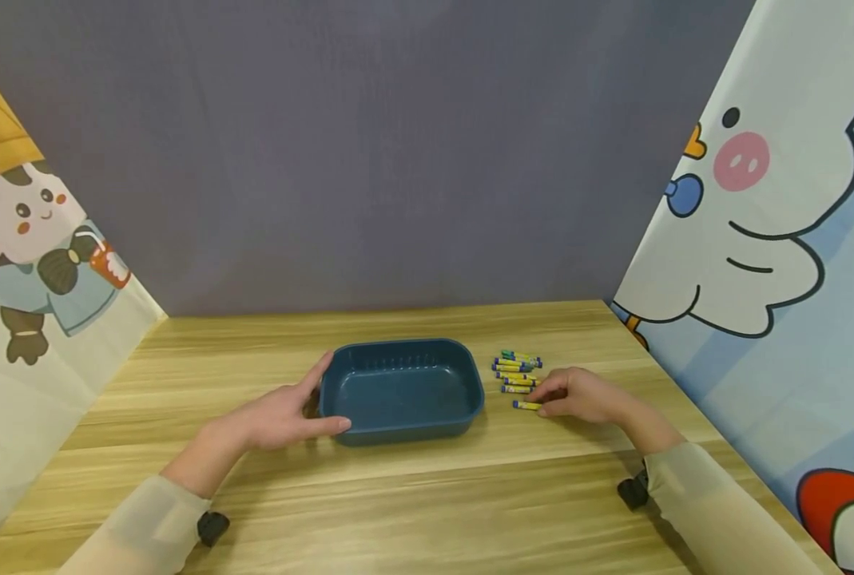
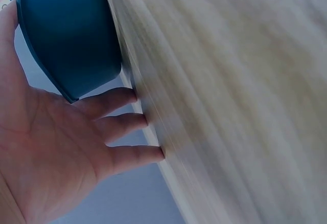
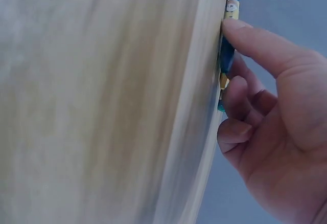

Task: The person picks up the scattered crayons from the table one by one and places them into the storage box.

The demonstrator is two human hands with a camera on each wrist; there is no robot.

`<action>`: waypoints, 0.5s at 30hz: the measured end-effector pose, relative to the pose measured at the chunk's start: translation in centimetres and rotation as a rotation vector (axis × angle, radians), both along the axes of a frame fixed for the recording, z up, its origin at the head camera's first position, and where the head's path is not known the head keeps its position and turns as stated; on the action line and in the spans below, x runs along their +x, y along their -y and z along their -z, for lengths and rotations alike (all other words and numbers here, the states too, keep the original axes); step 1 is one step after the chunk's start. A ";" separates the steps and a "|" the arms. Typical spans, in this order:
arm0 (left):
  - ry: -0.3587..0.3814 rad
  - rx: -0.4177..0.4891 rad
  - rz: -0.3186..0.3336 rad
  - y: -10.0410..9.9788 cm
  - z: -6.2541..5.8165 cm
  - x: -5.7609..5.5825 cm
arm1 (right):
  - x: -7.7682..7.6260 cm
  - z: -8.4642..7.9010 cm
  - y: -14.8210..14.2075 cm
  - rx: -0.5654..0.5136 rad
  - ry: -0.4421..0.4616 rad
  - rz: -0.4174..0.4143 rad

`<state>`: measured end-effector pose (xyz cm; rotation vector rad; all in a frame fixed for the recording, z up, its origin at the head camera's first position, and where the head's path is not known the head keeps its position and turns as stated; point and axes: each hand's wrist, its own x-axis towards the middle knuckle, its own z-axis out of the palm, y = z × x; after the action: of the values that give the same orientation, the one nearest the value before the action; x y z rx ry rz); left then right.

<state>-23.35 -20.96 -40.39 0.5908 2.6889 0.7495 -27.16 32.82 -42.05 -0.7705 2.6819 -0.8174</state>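
Note:
A dark teal rectangular basin (image 1: 401,391) sits on the wooden table. My left hand (image 1: 286,411) rests against its left end, thumb along the near rim and fingers spread and fairly straight; in the left wrist view several fingertips (image 2: 135,153) touch the tabletop beside it. To the basin's right, my right hand (image 1: 577,395) pinches a short yellow crayon (image 1: 526,406) with blue ends between thumb and curled fingers. In the right wrist view the thumb lies on this crayon (image 3: 232,6), low at the table surface.
Several more yellow crayons (image 1: 516,367) with blue or green ends lie in a loose row just beyond my right hand. A grey panel (image 1: 391,160) stands behind the table (image 1: 427,511), with cartoon-printed panels (image 1: 779,263) at the sides.

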 end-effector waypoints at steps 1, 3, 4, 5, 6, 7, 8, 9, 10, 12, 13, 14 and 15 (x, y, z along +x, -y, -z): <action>0.004 -0.001 -0.002 0.0 0.0 0.0 | 0.0 0.0 0.1 0.002 -0.002 0.001; 0.010 -0.005 -0.003 0.0 0.0 0.0 | 0.0 -0.1 0.2 -0.004 -0.003 0.006; 0.013 -0.007 -0.004 0.0 0.0 0.0 | 0.1 -0.2 0.3 -0.008 -0.004 0.016; 0.020 -0.007 -0.005 0.0 0.0 0.0 | 0.1 -0.3 0.4 -0.011 -0.004 0.027; 0.026 -0.009 -0.007 -0.1 0.0 0.0 | 0.2 -0.4 0.5 -0.016 -0.007 0.037; 0.033 -0.008 -0.009 -0.1 0.0 0.0 | 0.2 -0.6 0.7 -0.023 -0.019 0.045; 0.042 -0.008 -0.012 -0.1 0.0 0.0 | 0.1 -0.8 1.0 -0.030 -0.038 0.050; 0.046 -0.008 -0.013 -0.1 0.0 0.0 | 0.0 -1.1 1.3 -0.036 -0.060 0.058; 0.049 -0.010 -0.015 -0.1 0.0 0.0 | -0.1 -1.4 1.7 -0.039 -0.087 0.062; 0.043 -0.011 -0.015 -0.1 0.0 0.0 | -0.5 -2.2 2.8 -0.045 -0.134 0.063; 0.039 -0.011 -0.014 -0.1 0.0 0.0 | -0.7 -2.6 3.4 -0.046 -0.153 0.067; 0.035 -0.013 -0.014 -0.1 0.0 0.1 | -0.9 -3.0 4.1 -0.042 -0.168 0.073; 0.024 -0.013 -0.012 0.0 0.0 0.1 | -1.0 -3.5 4.9 -0.043 -0.172 0.074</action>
<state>-23.27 -20.91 -40.37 0.5601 2.6753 0.7369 -28.17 27.89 -38.52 -0.7891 2.8684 -0.8664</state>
